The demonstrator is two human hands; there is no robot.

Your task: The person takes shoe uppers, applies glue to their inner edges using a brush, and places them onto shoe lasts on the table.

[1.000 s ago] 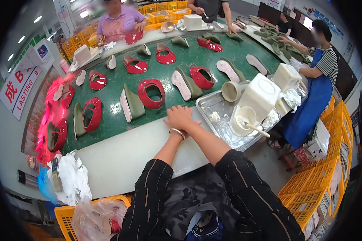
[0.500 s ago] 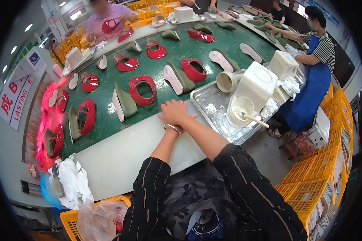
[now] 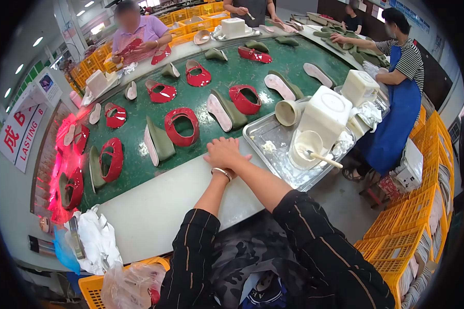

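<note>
Crossed over the white table edge [image 3: 154,206], my hands rest one on the other. My right hand [image 3: 224,151] lies on top, fingers stretched out and slightly spread, holding nothing. Beneath it is my left hand [image 3: 248,156], mostly hidden; its thumb sticks out to the right, and a bracelet [image 3: 221,173] circles its wrist. Just beyond on the green belt are a red shoe upper [image 3: 182,127], a green shoe last with a pale sole [image 3: 160,141] and another green last [image 3: 233,110]. To the right stands a metal tray [image 3: 258,147].
The tray carries a white container [image 3: 325,116], a cup [image 3: 288,112] and a pot with a brush [image 3: 322,158]. Several red uppers and lasts stand along the belt. White cloth [image 3: 99,239] lies at left; yellow crates [image 3: 397,226] stand at right. Co-workers stand around the belt.
My hands stay stacked in the same place. The view has tilted slightly, and the shoes on the belt sit a little differently in it. The co-worker in purple has lowered a red upper.
</note>
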